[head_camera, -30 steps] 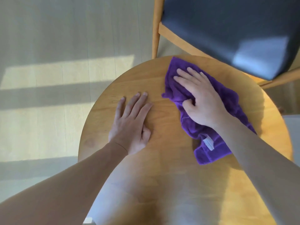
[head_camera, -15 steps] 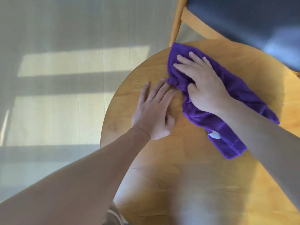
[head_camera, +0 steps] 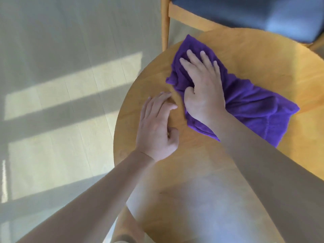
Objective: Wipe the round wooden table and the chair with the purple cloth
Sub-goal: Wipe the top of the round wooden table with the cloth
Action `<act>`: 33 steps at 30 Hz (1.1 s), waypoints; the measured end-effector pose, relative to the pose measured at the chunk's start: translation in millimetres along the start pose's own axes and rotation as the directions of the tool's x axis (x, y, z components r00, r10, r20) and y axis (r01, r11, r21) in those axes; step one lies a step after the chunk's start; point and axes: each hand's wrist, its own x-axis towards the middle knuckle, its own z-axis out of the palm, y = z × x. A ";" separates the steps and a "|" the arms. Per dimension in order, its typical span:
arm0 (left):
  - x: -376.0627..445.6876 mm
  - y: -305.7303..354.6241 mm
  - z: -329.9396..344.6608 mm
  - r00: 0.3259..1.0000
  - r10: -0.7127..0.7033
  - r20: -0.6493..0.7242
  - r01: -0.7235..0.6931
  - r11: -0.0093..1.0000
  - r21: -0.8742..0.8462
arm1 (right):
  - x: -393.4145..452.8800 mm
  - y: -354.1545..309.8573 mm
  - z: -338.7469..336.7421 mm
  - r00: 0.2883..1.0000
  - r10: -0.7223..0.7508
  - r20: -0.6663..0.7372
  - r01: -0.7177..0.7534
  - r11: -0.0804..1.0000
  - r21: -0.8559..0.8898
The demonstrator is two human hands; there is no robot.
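Observation:
The purple cloth [head_camera: 249,106] lies crumpled on the far left part of the round wooden table [head_camera: 201,172]. My right hand [head_camera: 203,86] presses flat on the cloth, fingers straight and spread, thumb against a fold. My left hand [head_camera: 157,127] rests palm down on the bare wood just left of the cloth, fingers straight, close to the table's left rim. The chair [head_camera: 245,13], with a light wooden frame and a dark blue seat, stands beyond the table at the top of the view.
A chair leg [head_camera: 165,23] comes down close to the table's far left edge. Pale wooden floor [head_camera: 61,85] with sunlit bands lies to the left. The near part of the table is in my shadow.
My right hand has slid the cloth along the far left part of the table. My left hand stayed flat on the wood close beside it. The camera view shifted.

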 end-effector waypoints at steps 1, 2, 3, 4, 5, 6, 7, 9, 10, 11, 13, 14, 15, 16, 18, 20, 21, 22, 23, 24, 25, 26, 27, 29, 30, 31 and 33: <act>-1.2 -8.9 -6.8 1.000 0.022 0.006 -0.022 0.999 0.026 | -0.2 0.3 0.2 1.000 0.004 -0.002 -0.004 1.000 0.007; -3.0 -18.5 -15.2 0.999 0.040 0.020 -0.041 0.998 0.057 | -0.4 -2.1 1.6 1.000 0.022 -0.007 -0.022 1.000 0.007; -4.9 -28.7 -24.6 0.998 0.058 0.038 -0.060 0.995 0.078 | 0.0 -7.7 4.1 0.999 0.051 -0.013 -0.051 0.999 -0.002; -6.6 -39.0 -34.2 0.995 0.080 0.058 -0.085 0.992 0.092 | 1.0 -16.0 7.5 0.996 0.083 -0.016 -0.083 0.996 -0.018; -8.4 -48.6 -43.8 0.991 0.106 0.082 -0.114 0.988 0.101 | 1.9 -25.7 10.9 0.994 0.107 -0.011 -0.107 0.994 -0.038; -9.8 -57.3 -53.2 0.985 0.133 0.112 -0.145 0.983 0.110 | 2.0 -35.6 14.9 0.994 0.112 0.004 -0.111 0.992 -0.057; -10.3 -65.2 -62.2 0.977 0.158 0.144 -0.176 0.977 0.122 | 1.8 -45.1 19.3 0.995 0.093 0.027 -0.091 0.993 -0.073; -5.8 -77.9 -79.3 0.963 0.197 0.184 -0.225 0.964 0.144 | -1.5 -60.4 26.3 0.996 0.023 0.090 -0.015 0.996 -0.084; -0.4 -82.9 -87.0 0.960 0.212 0.186 -0.240 0.959 0.149 | -5.4 -65.3 28.4 0.992 -0.011 0.123 0.020 0.997 -0.075; 6.5 -87.1 -94.3 0.958 0.224 0.180 -0.252 0.956 0.149 | -11.0 -68.0 29.9 0.987 -0.041 0.154 0.051 0.997 -0.060; 22.4 -92.3 -106.4 0.951 0.258 0.170 -0.284 0.947 0.148 | -26.5 -67.2 30.6 0.968 -0.113 0.222 0.123 0.992 -0.028; 30.4 -93.0 -110.9 0.944 0.282 0.172 -0.308 0.940 0.147 | -35.3 -63.2 29.4 0.953 -0.152 0.262 0.164 0.986 -0.021; 38.5 -92.5 -113.5 0.934 0.309 0.179 -0.336 0.931 0.146 | -42.7 -56.0 25.8 0.936 -0.185 0.299 0.201 0.979 -0.024; 46.8 -91.3 -115.0 0.923 0.332 0.192 -0.362 0.921 0.145 | -48.1 -46.2 20.7 0.927 -0.200 0.319 0.222 0.975 -0.034; 64.9 -87.5 -114.3 0.905 0.365 0.217 -0.399 0.906 0.140 | -52.4 -25.5 8.5 0.951 -0.131 0.282 0.158 0.985 -0.075; 82.9 -82.7 -110.9 0.889 0.393 0.237 -0.431 0.891 0.140 | -47.4 -16.9 2.3 0.982 0.049 0.183 -0.031 0.995 -0.096; 91.0 -81.2 -108.6 0.879 0.408 0.245 -0.449 0.882 0.141 | -41.3 -20.5 4.8 0.980 0.141 0.138 -0.129 0.988 -0.090; 99.2 -80.0 -106.6 0.871 0.423 0.251 -0.465 0.874 0.142 | -33.3 -29.2 10.1 0.970 0.220 0.099 -0.213 0.974 -0.081; 107.2 -78.9 -105.3 0.863 0.436 0.257 -0.480 0.865 0.143 | -25.4 -41.0 16.9 0.956 0.286 0.065 -0.282 0.957 -0.071; 114.8 -77.7 -104.4 0.856 0.445 0.262 -0.492 0.857 0.153 | -19.2 -53.9 24.1 0.940 0.339 0.037 -0.336 0.940 -0.062; 121.8 -76.4 -104.2 0.854 0.448 0.266 -0.500 0.849 0.174 | -15.4 -66.4 30.4 0.927 0.375 0.022 -0.373 0.926 -0.052; 128.9 -74.9 -104.3 0.854 0.445 0.270 -0.502 0.842 0.199 | -15.0 -76.9 35.5 0.921 0.389 0.024 -0.388 0.921 -0.039; 135.6 -72.9 -104.2 0.855 0.438 0.278 -0.501 0.837 0.221 | -18.7 -85.6 39.4 0.925 0.377 0.046 -0.376 0.926 -0.027; 148.2 -68.4 -104.3 0.849 0.422 0.317 -0.502 0.831 0.241 | -36.2 -97.4 44.8 0.951 0.282 0.129 -0.282 0.959 -0.012; 153.4 -65.9 -103.9 0.838 0.419 0.350 -0.512 0.825 0.240 | -49.0 -99.6 46.0 0.961 0.217 0.174 -0.218 0.976 -0.012; 158.1 -63.6 -102.7 0.818 0.423 0.389 -0.532 0.814 0.234 | -62.9 -98.6 46.2 0.964 0.159 0.212 -0.159 0.987 -0.016; 164.9 -60.6 -99.0 0.761 0.450 0.468 -0.594 0.773 0.222 | -89.2 -88.3 43.0 0.964 0.107 0.242 -0.103 0.994 -0.031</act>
